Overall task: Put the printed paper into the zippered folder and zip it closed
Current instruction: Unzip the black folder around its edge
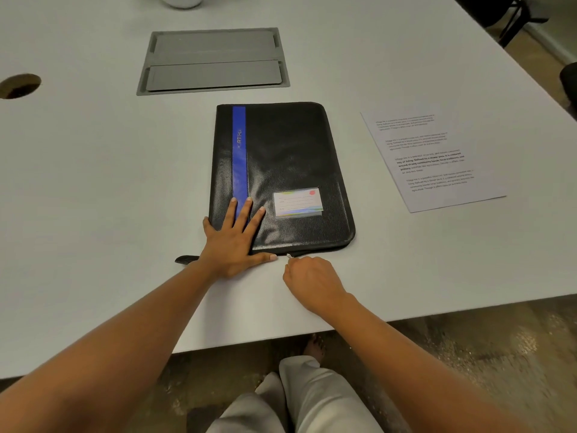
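Note:
A black zippered folder [290, 164] with a blue stripe and a small label card lies flat and closed on the white table [93, 189]. My left hand [232, 242] presses flat on its near left corner, fingers spread. Just in front of the folder's near edge, my right hand [312, 284] is closed, its fingertips pinching the small metal zipper pull [289, 255]. The printed paper [432, 159] lies flat on the table to the right of the folder, apart from it and untouched. A black strap end [186, 259] sticks out at the folder's near left.
A grey cable hatch [214, 60] is set into the table behind the folder. A round cable hole [20, 85] lies at the far left, and a white object [181, 0] stands at the back edge. The table's near edge runs just below my hands.

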Motion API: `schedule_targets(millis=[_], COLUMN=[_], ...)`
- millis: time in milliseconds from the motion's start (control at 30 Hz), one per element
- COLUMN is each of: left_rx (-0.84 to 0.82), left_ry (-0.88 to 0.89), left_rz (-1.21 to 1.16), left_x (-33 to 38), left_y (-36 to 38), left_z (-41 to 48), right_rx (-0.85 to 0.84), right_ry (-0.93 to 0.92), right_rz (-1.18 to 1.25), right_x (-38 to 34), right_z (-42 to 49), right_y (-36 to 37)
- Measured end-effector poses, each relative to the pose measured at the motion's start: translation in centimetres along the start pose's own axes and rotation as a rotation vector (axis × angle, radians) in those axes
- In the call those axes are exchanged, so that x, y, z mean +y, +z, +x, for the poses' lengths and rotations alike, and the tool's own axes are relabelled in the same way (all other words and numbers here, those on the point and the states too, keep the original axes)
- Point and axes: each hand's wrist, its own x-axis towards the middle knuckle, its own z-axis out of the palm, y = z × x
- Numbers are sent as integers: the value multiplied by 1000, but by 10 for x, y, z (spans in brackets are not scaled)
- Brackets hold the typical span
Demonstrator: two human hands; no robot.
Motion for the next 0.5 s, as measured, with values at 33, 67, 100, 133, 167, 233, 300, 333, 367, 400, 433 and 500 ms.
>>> schedule_targets(millis=[33,67,100,133,167,233,300,333,367,400,433,500], left_rx=[2,6,7,5,1,-5,-10,-14,-19,-26,-31,-37], left_ry=[3,4,3,1,-2,-5,-6,-7,-8,-9,-8,-8], left_rz=[-1,1,3,5,8,12,11,12,15,19,22,16], left_x=[0,0,0,0,0,1,1,1,1,1,1,0], left_y=[0,0,0,0,0,-1,-1,-2,-2,-3,-3,-4], left_z=[0,0,1,1,1,1,1,1,1,1,1,1], right_rx=[8,13,5,0,-1,-3,-27,-52,-85,-112,-130,-172], right_ry=[-9,-14,-14,-21,-30,-40,-52,-66,-88,-116,-147,-156], right_rz=[11,20,29,27,24,14,40,52,40,16,8,-6], right_x=[0,-1,-2,-2,-2,-3,-5,-6,-7,-8,-8,-8], right_z=[1,1,2,2,2,3,4,5,6,6,6,7], right_y=[-1,-1,-2,-4,-5,-5,-2,0,3,6,11,15])
